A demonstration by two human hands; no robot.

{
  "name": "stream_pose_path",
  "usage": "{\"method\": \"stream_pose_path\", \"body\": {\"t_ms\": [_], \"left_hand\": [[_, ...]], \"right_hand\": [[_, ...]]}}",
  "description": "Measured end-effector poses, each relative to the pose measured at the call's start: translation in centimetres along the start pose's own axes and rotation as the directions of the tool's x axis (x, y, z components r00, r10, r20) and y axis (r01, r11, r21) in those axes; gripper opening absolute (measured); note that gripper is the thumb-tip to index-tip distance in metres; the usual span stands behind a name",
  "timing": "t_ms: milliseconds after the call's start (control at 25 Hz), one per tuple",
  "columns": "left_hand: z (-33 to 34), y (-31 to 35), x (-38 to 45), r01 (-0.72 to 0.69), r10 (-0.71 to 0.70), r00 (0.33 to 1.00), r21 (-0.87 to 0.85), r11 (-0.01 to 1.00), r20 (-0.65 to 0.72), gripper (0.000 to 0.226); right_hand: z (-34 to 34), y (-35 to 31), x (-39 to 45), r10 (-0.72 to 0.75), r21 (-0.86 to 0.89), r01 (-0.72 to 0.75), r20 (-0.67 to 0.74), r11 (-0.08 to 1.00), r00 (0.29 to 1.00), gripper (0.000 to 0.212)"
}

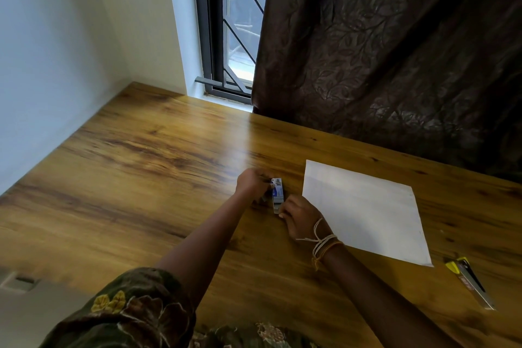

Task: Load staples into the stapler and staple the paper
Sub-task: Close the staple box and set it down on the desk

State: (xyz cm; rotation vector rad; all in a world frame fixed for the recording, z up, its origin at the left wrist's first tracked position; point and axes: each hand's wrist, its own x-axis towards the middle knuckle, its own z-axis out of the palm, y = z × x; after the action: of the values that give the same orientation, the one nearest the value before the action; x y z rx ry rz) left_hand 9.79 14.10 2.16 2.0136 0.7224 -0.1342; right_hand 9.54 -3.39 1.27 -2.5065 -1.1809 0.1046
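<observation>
A small blue-and-white staple box [277,191] lies on the wooden table [147,167], just left of the white paper [364,212]. My left hand [252,182] curls over the box's far end and holds it. My right hand [298,219] pinches the grey inner tray sticking out of its near end. What lies under my left fingers is hidden. The stapler [469,283], yellow, black and silver, lies open and flat near the table's right side, apart from both hands.
A dark patterned curtain [395,51] hangs along the table's far edge, beside a barred window [234,25]. White walls meet the table on the left. Bare wood stretches to the left of my hands.
</observation>
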Motion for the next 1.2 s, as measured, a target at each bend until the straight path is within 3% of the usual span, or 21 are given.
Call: {"method": "stream_pose_path", "body": {"t_ms": [360,520,760,880,1040,1200], "left_hand": [[-0.4,0.1,0.6,0.002,-0.001,1.0,-0.03,1.0,0.013,0.015],[-0.4,-0.1,0.7,-0.003,0.003,1.0,-0.048,0.999,0.01,0.014],[-0.4,-0.1,0.6,-0.001,0.002,1.0,-0.054,0.999,0.021,0.018],[-0.4,0.1,0.4,0.009,-0.008,1.0,-0.066,0.998,0.024,0.021],[-0.4,0.3,-0.1,-0.019,0.02,0.999,-0.051,0.999,0.027,0.027],[-0.6,0.0,-0.6,-0.013,0.014,1.0,-0.252,0.968,0.002,0.025]], "right_hand": [[0.6,-3.0,2.5,0.15,-0.009,-0.159,-0.281,0.987,0.948,0.025],[1.6,-4.0,3.7,0.225,-0.009,-0.235,-0.263,0.972,0.938,0.025],[1.3,-3.2,2.2,0.217,0.103,-0.196,-0.274,0.975,0.937,0.021],[0.1,-1.1,1.3,0.276,0.268,-0.192,-0.325,0.944,0.905,0.013],[-1.2,1.0,0.7,0.414,0.425,-0.28,-0.266,0.861,0.87,0.007],[-1.2,1.2,1.3,0.43,0.479,-0.286,-0.224,0.83,0.875,0.007]]}}
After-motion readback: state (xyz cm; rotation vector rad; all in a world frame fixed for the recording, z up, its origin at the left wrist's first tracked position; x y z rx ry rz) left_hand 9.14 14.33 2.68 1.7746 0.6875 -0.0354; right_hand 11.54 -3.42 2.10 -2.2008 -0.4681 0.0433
